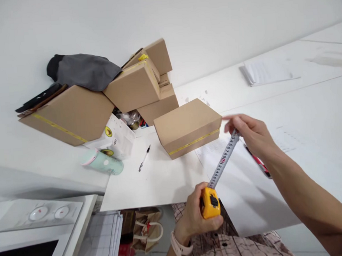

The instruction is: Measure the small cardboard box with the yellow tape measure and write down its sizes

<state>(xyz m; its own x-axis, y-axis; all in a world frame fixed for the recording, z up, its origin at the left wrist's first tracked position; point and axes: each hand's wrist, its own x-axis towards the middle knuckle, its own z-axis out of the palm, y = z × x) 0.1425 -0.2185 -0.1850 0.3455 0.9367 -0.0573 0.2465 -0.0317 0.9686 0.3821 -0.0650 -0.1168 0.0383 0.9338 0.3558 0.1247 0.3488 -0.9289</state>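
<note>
My left hand [196,216] grips a yellow tape measure case [210,203] near the table's front edge. Its white tape blade [223,160] runs up and to the right. My right hand [250,132] pinches the blade's far end, just right of a small cardboard box [187,127] with a yellow tape strip. The box lies on a white sheet [151,184] on the table. A black pen [144,158] lies on that sheet, left of the box.
Several cardboard boxes [135,85] are stacked against the wall, with a grey cloth [85,71] on top. A mint green bottle [102,162] lies on its side. A red and white object [260,164] lies under my right wrist. A paper stack [265,72] sits far right.
</note>
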